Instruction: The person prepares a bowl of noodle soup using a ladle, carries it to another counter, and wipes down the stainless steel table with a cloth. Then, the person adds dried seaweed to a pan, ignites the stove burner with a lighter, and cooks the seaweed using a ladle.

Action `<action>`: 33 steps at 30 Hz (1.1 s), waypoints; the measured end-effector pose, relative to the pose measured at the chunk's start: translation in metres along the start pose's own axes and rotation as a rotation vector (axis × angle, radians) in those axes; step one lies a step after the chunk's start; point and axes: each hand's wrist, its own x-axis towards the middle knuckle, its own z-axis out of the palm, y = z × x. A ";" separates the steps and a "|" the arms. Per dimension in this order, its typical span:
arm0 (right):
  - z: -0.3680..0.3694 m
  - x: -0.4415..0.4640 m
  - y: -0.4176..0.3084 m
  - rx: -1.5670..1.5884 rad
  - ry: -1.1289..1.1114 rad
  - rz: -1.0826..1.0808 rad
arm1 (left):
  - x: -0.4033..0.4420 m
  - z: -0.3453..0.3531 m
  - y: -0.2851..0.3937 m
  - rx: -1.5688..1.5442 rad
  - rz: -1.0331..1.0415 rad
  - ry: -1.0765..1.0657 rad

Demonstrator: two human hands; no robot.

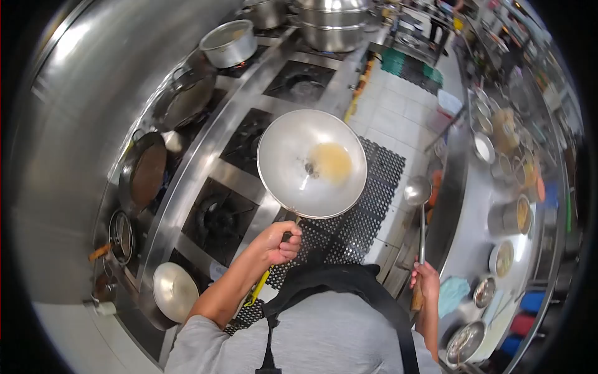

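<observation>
My left hand (281,243) is closed around the dark handle of a wide silver wok (286,143), which I hold up in front of me over the floor mat and the stove's edge. A small pool of yellowish liquid (333,163) lies in the wok, right of its middle. On my other side, my right hand (426,278) grips the wooden handle of a long metal ladle (418,190). The ladle's bowl points away from me, apart from the wok, and I cannot make out anything in it.
Left stands a stove with several burners (218,213), a dark wok of brown liquid (144,171), a lidded pot (229,43) and a steamer (333,25). Right runs a counter (476,230) with bowls and containers. Black mats (349,218) cover the floor. A person (440,28) stands far back.
</observation>
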 end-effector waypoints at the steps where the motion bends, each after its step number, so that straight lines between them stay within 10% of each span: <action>1: 0.010 0.004 0.003 0.008 -0.013 0.019 | -0.013 -0.014 0.001 -0.020 0.025 0.014; 19: 0.006 0.223 0.091 -0.138 -0.208 0.568 | -0.142 -0.054 0.022 -0.363 0.388 0.107; 33: -0.125 0.238 0.122 -0.021 -0.092 0.652 | -0.084 0.103 0.250 -0.472 0.666 -0.049</action>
